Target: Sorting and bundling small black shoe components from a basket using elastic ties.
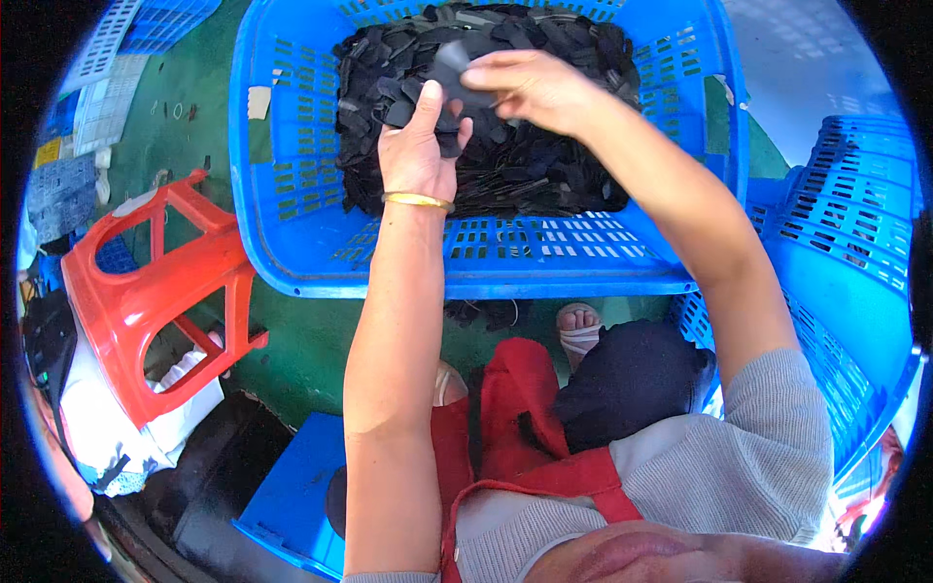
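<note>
Looking down in the head view: both hands are over a blue slotted basket (292,243) sitting on the green floor (311,340). The basket is filled with a heap of small black flat pieces (525,165), mounded toward the middle and back, with bare blue wall showing at the left and front.

Left hand (418,146), gold bangle (418,201) on the wrist, has its fingers closed on a small stack of black pieces (449,144); thumb points up. Right hand (535,87) fingers pinch one black piece (457,63), rounded at the top left. That piece sits just above the heap, touching the left hand's stack; its long axis runs roughly from upper left to lower right, rounded end pointing away from the person. Exact shape hard to tell against the black pile.

Around: a red plastic stool (165,282) tipped on its side left of the basket, more blue baskets (846,223) stacked at right, a blue box (292,496) low at left. Person wears a red apron (525,428) and a grey knit sleeve (777,437); a dark bundle (632,379) rests in the lap.
</note>
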The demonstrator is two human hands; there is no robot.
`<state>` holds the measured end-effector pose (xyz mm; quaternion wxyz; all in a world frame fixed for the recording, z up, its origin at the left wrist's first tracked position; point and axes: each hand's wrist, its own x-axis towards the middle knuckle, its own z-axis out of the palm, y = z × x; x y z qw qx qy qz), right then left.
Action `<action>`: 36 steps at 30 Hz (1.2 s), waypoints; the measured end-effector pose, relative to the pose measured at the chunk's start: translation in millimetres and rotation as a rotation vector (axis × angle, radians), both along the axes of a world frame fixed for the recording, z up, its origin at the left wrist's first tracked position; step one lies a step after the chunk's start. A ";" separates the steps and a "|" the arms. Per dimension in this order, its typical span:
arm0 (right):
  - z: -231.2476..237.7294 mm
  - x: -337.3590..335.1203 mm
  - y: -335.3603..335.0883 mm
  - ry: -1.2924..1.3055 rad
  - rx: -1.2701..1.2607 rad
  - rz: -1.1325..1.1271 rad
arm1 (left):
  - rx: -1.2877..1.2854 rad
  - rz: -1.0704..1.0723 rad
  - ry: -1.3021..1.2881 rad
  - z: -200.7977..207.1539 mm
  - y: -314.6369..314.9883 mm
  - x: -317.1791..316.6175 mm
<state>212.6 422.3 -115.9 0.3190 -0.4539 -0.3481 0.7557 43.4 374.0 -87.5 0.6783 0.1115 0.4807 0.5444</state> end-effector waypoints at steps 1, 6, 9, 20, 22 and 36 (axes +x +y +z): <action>6.8 -18.3 -8.7 0.032 -0.015 0.016 | 0.081 0.002 -0.003 1.6 -0.4 -2.0; 4.5 -35.8 -14.5 -0.160 0.179 0.132 | 0.083 0.034 0.140 -19.4 2.1 -5.8; -10.6 -6.4 24.1 -0.610 0.315 0.211 | -0.101 0.174 0.010 -2.7 0.9 -8.4; -90.7 74.8 60.9 -1.094 0.500 0.207 | -0.098 0.064 0.052 -4.3 4.4 -0.2; -73.9 79.3 55.7 -0.919 0.409 0.297 | -0.114 0.045 0.067 -0.9 3.3 -4.9; -70.3 63.3 39.9 -1.307 0.631 0.296 | -0.062 0.051 0.138 -7.8 3.3 -4.6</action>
